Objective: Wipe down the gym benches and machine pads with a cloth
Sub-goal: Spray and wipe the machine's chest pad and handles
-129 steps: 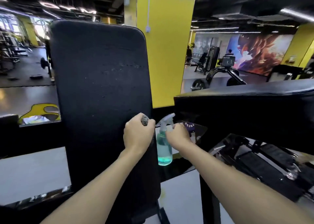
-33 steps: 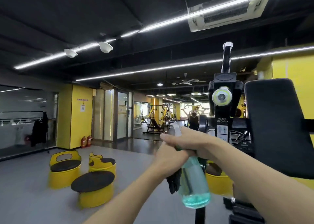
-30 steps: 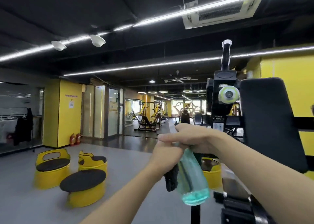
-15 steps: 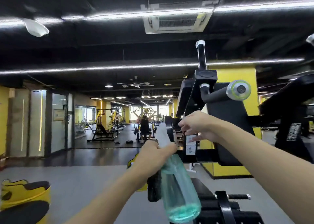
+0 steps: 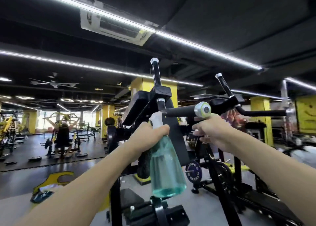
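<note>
Machine pad stands just behind the spray bottle, gripped at the neck by the left hand along with the dark cloth, probably freeing the loosely spread right hand for the handle.

Both bare forearms reach forward and upward, set apart. The left hand curls tightly round the neck of a spray bottle. The right hand hangs level with it, fingers relaxed, pointing left.

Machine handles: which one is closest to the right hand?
The horizontal handle with the silver-green end cap, just above the right hand; the upright handles stand higher.
</note>
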